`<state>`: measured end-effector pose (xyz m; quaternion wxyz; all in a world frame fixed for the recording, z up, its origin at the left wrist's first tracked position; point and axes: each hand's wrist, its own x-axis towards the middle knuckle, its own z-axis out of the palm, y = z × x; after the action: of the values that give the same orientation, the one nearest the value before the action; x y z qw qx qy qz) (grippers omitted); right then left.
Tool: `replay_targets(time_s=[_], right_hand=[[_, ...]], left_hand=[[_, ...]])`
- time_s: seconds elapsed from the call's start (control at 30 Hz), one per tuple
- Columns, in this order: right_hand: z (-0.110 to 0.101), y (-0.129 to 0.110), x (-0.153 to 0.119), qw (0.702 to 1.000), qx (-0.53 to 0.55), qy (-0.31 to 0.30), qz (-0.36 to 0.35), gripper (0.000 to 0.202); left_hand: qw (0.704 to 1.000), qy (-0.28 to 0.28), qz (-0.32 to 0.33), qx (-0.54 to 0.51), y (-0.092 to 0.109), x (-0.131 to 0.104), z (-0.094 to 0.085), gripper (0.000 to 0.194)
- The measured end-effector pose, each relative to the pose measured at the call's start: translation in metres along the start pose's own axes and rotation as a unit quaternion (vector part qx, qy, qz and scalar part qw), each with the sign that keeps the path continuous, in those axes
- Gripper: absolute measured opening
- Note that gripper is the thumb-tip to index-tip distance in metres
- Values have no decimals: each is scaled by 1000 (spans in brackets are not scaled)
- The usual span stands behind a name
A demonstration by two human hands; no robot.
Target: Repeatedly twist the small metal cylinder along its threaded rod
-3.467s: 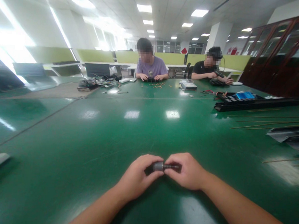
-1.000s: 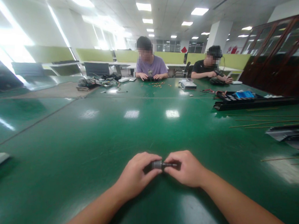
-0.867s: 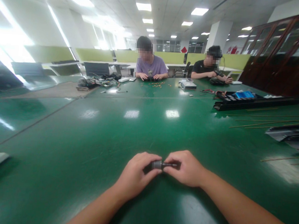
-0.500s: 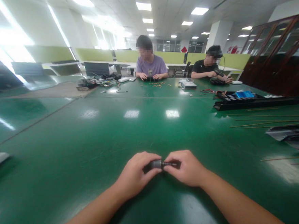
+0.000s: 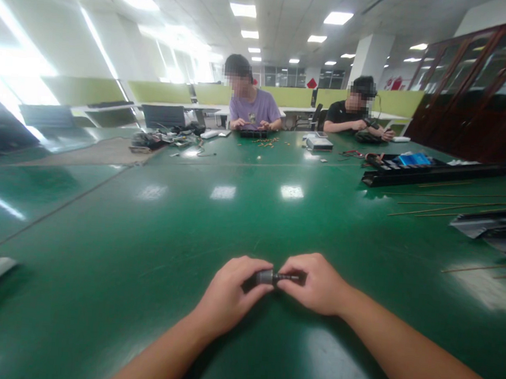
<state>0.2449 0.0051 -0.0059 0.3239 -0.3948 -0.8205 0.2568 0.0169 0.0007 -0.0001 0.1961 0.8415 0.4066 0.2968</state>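
Just above the green tabletop (image 5: 181, 225), my left hand (image 5: 232, 292) is closed round a dark grey metal cylinder (image 5: 265, 277), thumb and fingers on opposite sides. A thin ridged shaft (image 5: 278, 277), looking like a drill bit, comes out of the cylinder's right end. My right hand (image 5: 316, 283) pinches this shaft between thumb and fingers. The two hands are close together, their fingertips a small gap apart. My palm and fingers hide the cylinder's left part, and the shaft's far end cannot be made out.
Across the table sit a person in purple (image 5: 254, 109) and another in black (image 5: 349, 115). Small yellowish pieces (image 5: 267, 142) lie before the first. A long black channel (image 5: 431, 174), thin rods (image 5: 455, 205) and dark sheet parts (image 5: 501, 230) lie right, a cluttered heap (image 5: 165, 137) far left.
The shaft in my right hand looks slightly turned; both my hands stay in place. Across the table, the person in purple has leaned left and raised their hands a little.
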Motion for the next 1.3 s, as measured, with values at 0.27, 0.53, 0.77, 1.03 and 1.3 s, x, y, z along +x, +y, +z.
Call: replay_targets(time_s=[0.27,0.53,0.77,1.03,1.3], right_hand=[[-1,0,0,1000,-6,-1,-1,5],[-1,1,0,1000,-2,0,1,6],[-1,1,1,1000,1,1,2,6],[-1,0,0,1000,-5,1,0,5],[-2,0,0,1000,-9,-3,2,5]], left_hand=[[1000,-1,4,1,0,-1,0,24],[1000,-4,-4,4,-1,1,0,24],[1000,1,3,3,0,0,0,24],[1000,0,4,5,0,0,-1,25],[1000,-3,0,2,-1,-1,0,24]])
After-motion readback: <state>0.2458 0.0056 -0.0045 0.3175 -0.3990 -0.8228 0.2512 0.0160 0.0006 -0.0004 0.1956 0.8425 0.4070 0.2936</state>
